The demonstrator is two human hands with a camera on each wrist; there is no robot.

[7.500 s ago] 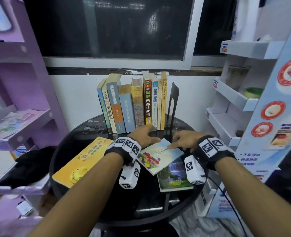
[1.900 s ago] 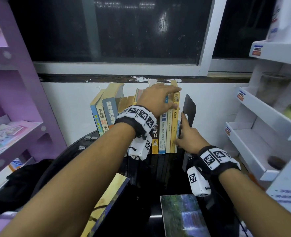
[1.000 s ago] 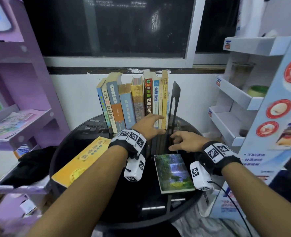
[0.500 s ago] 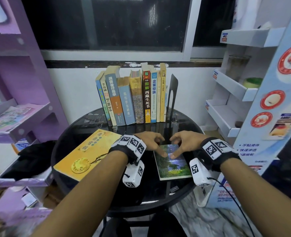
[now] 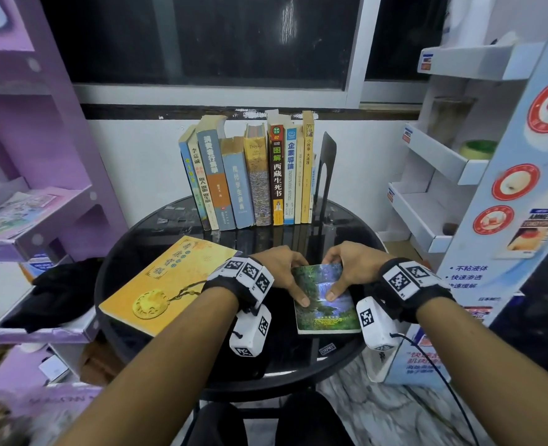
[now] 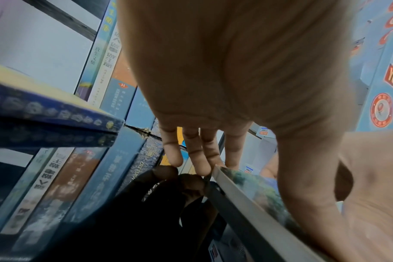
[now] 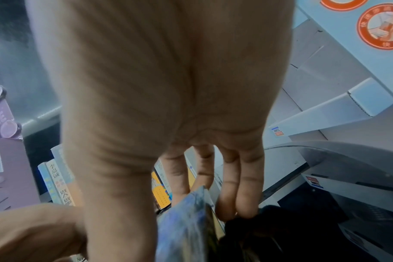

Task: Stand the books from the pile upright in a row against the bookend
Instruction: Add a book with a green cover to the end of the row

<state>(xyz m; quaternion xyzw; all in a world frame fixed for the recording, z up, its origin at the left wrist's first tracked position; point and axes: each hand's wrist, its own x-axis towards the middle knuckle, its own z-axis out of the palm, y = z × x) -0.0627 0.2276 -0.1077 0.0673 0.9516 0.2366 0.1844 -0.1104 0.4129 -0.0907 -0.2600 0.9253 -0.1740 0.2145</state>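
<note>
On the round black tabletop (image 5: 340, 355), a thin waterfall-cover paperback (image 5: 326, 304) lies flat at 6 o'clock from the upright row (image 5: 250, 178). Both hands, left hand (image 5: 282, 268) and right hand (image 5: 350, 267), pinch its far corners. It looks light and bendy; gripping near the spine seems safest.

We see a glossy black table (image 5: 340, 220) that mirrors the paper spines of the row (image 5: 250, 178). The tan book (image 5: 259, 175) looks worn and rough at its top edge. The bookend (image 5: 326, 162) is thin, matt black metal. The waterfall book (image 5: 326, 304) has a shiny cover, the yellow book (image 5: 166, 281) a smoother, duller one. The shelves (image 5: 443, 162) look like white cardboard.
</note>
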